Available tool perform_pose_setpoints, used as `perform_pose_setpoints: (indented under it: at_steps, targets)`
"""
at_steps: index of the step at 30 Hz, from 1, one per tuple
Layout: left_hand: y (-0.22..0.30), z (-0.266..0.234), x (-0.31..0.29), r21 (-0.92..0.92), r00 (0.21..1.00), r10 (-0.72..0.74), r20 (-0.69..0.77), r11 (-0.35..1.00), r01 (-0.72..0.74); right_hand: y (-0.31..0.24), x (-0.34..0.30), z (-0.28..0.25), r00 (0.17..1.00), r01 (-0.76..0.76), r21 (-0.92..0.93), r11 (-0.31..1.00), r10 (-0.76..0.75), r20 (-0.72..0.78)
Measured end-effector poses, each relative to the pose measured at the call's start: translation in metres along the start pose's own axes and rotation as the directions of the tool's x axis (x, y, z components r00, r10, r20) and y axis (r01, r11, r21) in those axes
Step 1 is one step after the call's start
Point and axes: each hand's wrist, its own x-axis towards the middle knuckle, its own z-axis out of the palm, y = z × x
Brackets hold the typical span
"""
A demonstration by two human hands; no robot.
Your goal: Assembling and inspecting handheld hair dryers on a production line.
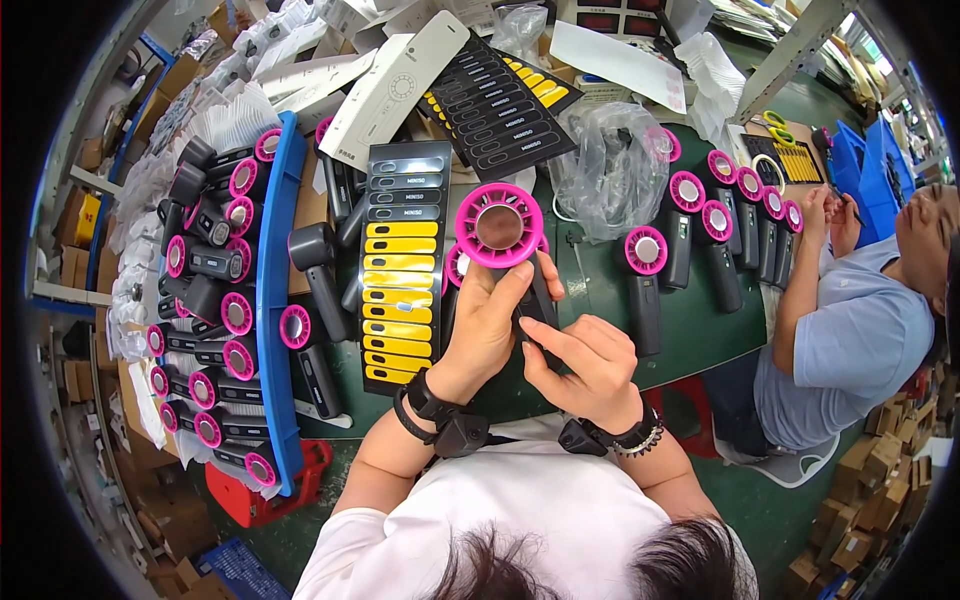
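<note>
A dark grey handheld fan with a pink ring and a round mirror-like centre [499, 228] is upright in front of me. My left hand [482, 320] is wrapped round its handle, thumb just below the ring. My right hand [590, 362] has its index fingertip and thumb at the handle's lower part, the other fingers curled; anything small between them is hidden. Left of my hands lies a black label sheet with yellow backing strips [402, 265], its upper labels still dark. Another pink-ringed fan is partly hidden behind the held one.
A blue tray [275, 300] full of fans stands at left; a single fan [312, 360] lies beside it. Several fans [646, 270] stretch rightward. Clear plastic bags [610, 170], more label sheets [510, 115] and a white box [400, 88] lie behind. A co-worker [845, 330] sits at right.
</note>
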Motion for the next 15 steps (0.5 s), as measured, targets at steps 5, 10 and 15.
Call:
perform_pose_setpoints:
  at_steps: [5,10,15]
  targets:
    - [0.0004,-0.0016,0.0009,-0.034,1.000,-0.029,-0.002,0.999,0.029,-0.0014,0.0005,0.0015,1.000,-0.029,0.013,1.000,0.029,0.001]
    - [-0.0003,-0.0033,-0.0002,-0.025,0.999,-0.041,-0.027,0.999,0.040,-0.0030,0.0003,0.0013,0.998,-0.053,0.012,0.999,0.053,0.023]
    - [0.0012,-0.0044,0.0017,-0.017,0.999,0.004,-0.041,1.000,-0.004,-0.0095,0.0043,-0.0063,0.982,-0.141,0.027,0.990,0.136,0.132]
